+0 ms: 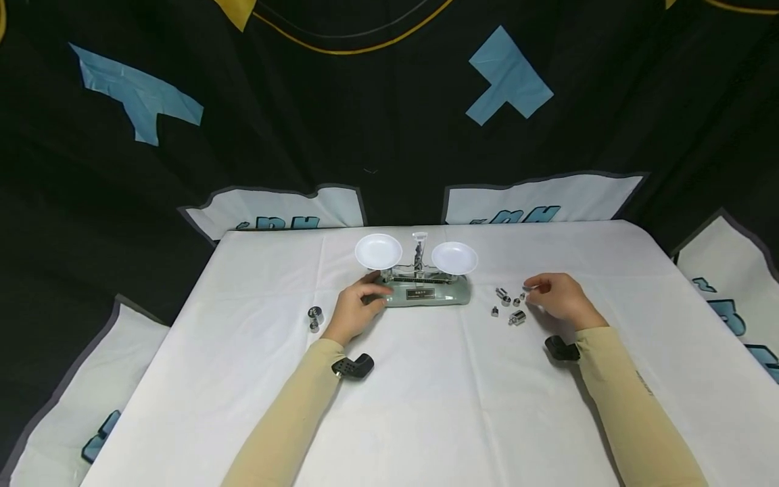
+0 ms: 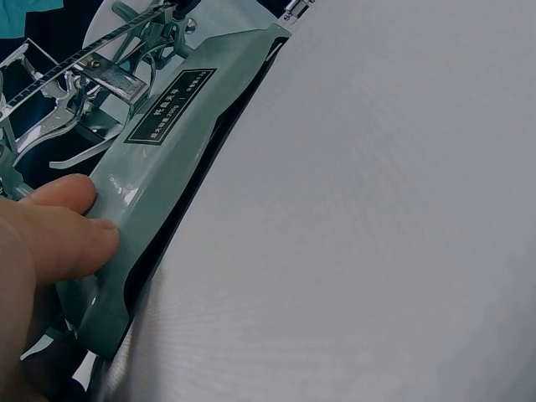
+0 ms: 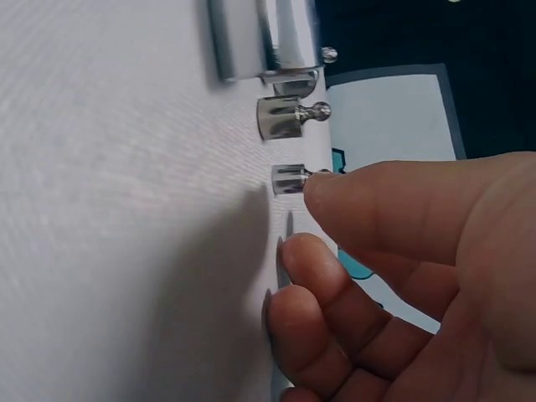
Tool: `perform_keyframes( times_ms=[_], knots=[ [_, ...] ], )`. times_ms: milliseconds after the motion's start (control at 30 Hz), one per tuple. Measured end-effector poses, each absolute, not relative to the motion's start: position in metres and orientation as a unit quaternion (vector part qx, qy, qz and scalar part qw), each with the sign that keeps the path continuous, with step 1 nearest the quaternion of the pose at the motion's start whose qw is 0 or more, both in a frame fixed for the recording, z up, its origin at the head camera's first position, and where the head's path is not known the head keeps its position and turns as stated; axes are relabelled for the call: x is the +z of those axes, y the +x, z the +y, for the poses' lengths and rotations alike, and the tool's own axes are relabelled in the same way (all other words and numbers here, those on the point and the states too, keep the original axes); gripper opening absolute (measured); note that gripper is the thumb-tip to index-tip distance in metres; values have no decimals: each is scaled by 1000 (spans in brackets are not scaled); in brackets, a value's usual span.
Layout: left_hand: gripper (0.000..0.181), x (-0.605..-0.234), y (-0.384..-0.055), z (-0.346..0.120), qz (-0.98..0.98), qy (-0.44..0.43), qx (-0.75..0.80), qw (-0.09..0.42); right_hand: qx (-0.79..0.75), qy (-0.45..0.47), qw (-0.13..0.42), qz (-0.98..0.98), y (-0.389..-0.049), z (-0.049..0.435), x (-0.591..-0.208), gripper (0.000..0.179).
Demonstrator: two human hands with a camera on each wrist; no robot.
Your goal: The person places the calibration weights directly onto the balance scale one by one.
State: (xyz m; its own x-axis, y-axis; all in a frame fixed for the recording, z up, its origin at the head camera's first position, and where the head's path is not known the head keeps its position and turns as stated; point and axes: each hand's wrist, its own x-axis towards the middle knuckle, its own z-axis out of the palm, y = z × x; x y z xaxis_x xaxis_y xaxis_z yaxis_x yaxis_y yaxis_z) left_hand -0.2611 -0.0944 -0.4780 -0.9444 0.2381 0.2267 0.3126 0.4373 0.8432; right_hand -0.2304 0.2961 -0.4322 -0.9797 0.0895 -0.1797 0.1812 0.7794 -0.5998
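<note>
A green balance scale [image 1: 453, 292] with two white pans stands at the table's far side, a black label on its front. My left hand [image 1: 355, 308] grips the left end of its base; in the left wrist view the thumb [image 2: 71, 243] lies on the green metal. Over small metal weights [image 1: 505, 297] to the right of the scale reaches my right hand [image 1: 562, 297]. In the right wrist view its thumb tip overlaps the knob of a small upright weight [image 3: 289, 179]. The other fingers [image 3: 306, 322] are bent, close over the cloth, apart from the thumb.
Two more weights [image 1: 314, 316] stand left of my left hand. A larger knobbed weight [image 3: 280, 117] and tall cylinders [image 3: 289, 33] stand beyond the small one. White cloth [image 1: 420, 406] covers the table, and a black curtain [image 1: 389, 135] hangs behind it.
</note>
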Motion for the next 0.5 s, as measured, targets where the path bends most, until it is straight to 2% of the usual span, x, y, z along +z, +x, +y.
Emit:
perform_keyframes(
  times_ms=[500],
  knots=[
    [20,-478,-262,-95,-844,-167,-507,40,-308,53,34,949,-230,289,-438,24]
  ],
)
